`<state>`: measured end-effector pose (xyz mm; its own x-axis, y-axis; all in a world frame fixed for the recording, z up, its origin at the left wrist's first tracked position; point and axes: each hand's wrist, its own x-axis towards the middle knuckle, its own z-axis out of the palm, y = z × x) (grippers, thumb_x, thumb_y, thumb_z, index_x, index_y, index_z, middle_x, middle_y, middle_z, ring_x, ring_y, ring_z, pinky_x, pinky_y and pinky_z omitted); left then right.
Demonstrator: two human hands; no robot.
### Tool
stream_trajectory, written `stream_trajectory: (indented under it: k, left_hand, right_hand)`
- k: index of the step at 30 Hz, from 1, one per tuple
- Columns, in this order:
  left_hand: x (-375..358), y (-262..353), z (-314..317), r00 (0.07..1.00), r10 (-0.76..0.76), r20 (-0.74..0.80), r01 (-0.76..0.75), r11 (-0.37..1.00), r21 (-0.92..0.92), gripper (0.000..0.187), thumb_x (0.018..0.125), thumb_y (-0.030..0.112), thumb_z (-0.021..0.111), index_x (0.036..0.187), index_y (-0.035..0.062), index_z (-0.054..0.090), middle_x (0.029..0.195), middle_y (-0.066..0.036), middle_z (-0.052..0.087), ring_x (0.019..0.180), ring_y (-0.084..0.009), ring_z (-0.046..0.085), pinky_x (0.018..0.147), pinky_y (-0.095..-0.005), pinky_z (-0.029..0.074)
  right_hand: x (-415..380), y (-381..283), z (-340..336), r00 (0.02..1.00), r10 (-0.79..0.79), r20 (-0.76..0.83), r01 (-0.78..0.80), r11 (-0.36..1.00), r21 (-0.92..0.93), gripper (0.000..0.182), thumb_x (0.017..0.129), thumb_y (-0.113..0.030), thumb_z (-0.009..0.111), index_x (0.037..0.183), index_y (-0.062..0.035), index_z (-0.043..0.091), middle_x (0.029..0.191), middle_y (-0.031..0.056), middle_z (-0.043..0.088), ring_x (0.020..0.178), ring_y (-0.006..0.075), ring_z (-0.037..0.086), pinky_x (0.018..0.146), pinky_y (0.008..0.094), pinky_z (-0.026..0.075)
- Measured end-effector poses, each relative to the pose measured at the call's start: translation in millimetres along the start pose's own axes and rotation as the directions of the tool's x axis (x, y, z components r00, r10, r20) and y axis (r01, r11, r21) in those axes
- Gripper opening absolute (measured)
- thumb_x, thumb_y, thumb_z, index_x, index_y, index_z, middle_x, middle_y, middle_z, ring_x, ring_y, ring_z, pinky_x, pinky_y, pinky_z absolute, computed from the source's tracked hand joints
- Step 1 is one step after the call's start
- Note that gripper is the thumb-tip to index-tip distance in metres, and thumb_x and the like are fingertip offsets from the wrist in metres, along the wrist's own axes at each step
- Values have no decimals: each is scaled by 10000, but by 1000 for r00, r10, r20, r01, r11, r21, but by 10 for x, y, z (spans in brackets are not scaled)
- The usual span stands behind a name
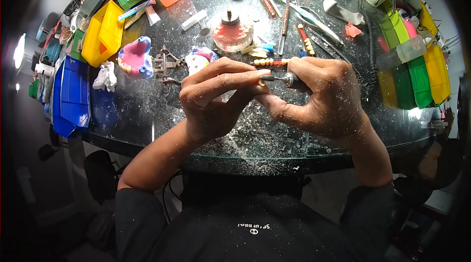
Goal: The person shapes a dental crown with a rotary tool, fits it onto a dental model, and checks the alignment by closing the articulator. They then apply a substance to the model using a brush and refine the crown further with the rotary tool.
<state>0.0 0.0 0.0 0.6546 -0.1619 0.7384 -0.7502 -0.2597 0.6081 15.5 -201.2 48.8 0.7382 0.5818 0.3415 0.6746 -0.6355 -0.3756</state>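
My left hand (213, 98) pinches a small artificial tooth (262, 83) between thumb and fingertips, most of it hidden. In my right hand (326, 95) is a rotary handpiece (290, 80), its bur pointing left against or very close to the tooth. Both hands are dusted with pale powder, and their fingertips meet over the bench. Just beyond them lies a strip of artificial teeth (270, 62) set in red wax. Behind my left hand sits a white and blue dental cast (198, 60), partly covered, beside a metal articulator (166, 67).
A glass spirit lamp (231, 34) stands beyond the hands. Left are a pink-and-blue dental model (136, 58), a yellow bin (103, 34) and a blue bin (72, 98). Carving tools (284, 22) lie at the back; green and yellow bins (422, 83) stand right. White dust covers the dark bench (235, 139).
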Motion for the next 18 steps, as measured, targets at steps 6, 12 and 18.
stream_trajectory:
  k: [6,12,18]
  left_hand:
    - [-11,-5,-2,1000,-2,-7,2,998,-64,258,718,0,767,968,43,723,866,-113,691,754,-174,678,642,-272,538]
    - [2,16,-18,1000,-11,9,12,999,-50,271,715,-18,760,976,41,724,863,-113,691,748,-173,674,638,-273,537]
    - [13,17,-10,1000,10,3,-10,1000,-27,274,703,-21,765,967,45,726,856,-107,691,740,-172,672,634,-273,534]
  right_hand:
    - [2,6,32,1000,-15,-25,16,999,49,416,703,-380,786,757,-2,621,559,60,531,478,158,540,457,307,430]
    - [4,-9,34,999,-22,-35,25,996,85,393,709,-348,787,722,-6,594,545,57,517,459,155,525,439,300,415]
    - [-9,-10,21,999,-27,-36,30,996,78,399,699,-346,784,694,-9,571,534,65,491,449,168,511,436,312,408]
